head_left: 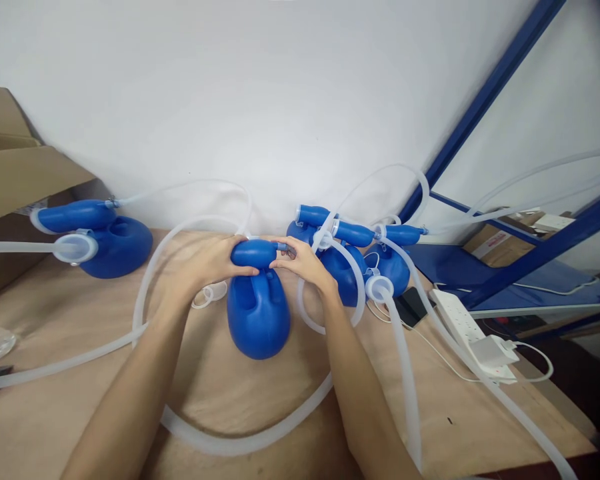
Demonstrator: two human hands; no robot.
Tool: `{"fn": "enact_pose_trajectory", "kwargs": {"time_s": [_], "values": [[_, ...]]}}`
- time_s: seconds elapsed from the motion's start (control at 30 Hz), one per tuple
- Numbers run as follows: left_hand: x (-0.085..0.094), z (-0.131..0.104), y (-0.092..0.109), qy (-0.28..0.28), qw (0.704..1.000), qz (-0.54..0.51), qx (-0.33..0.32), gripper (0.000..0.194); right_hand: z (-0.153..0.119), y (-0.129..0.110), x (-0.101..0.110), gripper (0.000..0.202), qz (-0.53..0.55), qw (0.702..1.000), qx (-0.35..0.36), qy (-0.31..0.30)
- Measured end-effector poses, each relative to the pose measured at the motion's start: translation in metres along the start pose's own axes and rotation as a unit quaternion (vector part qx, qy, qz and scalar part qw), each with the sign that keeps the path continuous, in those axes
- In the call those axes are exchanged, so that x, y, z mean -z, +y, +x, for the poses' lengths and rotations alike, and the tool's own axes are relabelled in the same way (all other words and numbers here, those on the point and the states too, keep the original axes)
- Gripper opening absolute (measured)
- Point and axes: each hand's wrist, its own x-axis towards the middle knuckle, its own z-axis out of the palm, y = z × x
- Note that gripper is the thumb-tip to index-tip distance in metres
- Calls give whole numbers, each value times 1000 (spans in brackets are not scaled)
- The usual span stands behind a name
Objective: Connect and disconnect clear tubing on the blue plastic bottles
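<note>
A blue plastic bottle with a moulded handle stands in front of me on the wooden table. Across its top lies a blue rounded tube-shaped piece, gripped at its left end by my left hand, thumb along the front. My right hand pinches the small grey fitting at the piece's right end; the fingers partly cover it. Just left of the bottle lies a small translucent cap with a ring. A long translucent hose curves around the bottle and passes beneath my forearms.
Another blue bottle with a hose stands at left, beside a cardboard box. Several similar bottles cluster at right. Near them are a dark phone and a white power strip. A blue metal frame rises behind.
</note>
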Motion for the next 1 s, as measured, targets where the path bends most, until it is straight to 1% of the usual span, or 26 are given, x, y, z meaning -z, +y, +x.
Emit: {"fn": "enact_pose_trajectory", "kwargs": {"time_s": [0.1, 0.2, 0.3, 0.4, 0.47, 0.57, 0.73, 0.77, 0.83, 0.9, 0.93, 0.97, 1.0], "values": [[-4, 3, 4, 19, 1000, 2, 11, 78, -1, 7, -5, 42, -38, 999, -23, 31], [-4, 3, 4, 33, 999, 2, 15, 76, -2, 10, -9, 41, -52, 995, -46, 67], [-3, 1, 4, 36, 999, -8, 9, 75, -3, 12, -12, 46, -51, 993, -51, 98], [-4, 1, 3, 44, 999, -11, 2, 69, -3, 13, -15, 53, -38, 991, -58, 115], [-4, 1, 2, 43, 999, -11, 0, 70, -4, 14, -16, 56, -30, 989, -63, 128], [-4, 1, 3, 38, 999, -10, 4, 74, -4, 13, -18, 58, -28, 986, -69, 148], [-5, 1, 4, 44, 999, -18, 12, 72, -3, 12, -24, 60, -19, 984, -88, 157], [-6, 1, 3, 48, 998, -22, 15, 72, -3, 14, -25, 61, -13, 981, -94, 170], [-8, 0, -1, 61, 997, -33, 22, 73, -4, 17, -23, 64, -1, 967, -112, 230], [-7, -1, -6, 66, 997, -34, 22, 74, -5, 18, -16, 67, 3, 948, -122, 294], [-6, -2, -9, 61, 998, -24, 20, 76, -5, 17, -10, 68, 3, 945, -117, 306], [-4, -2, -12, 51, 999, -8, 18, 77, -5, 14, -5, 67, 3, 950, -107, 292], [-1, -3, -14, 38, 999, 8, 16, 78, -4, 11, 1, 62, 7, 962, -95, 255]]}}
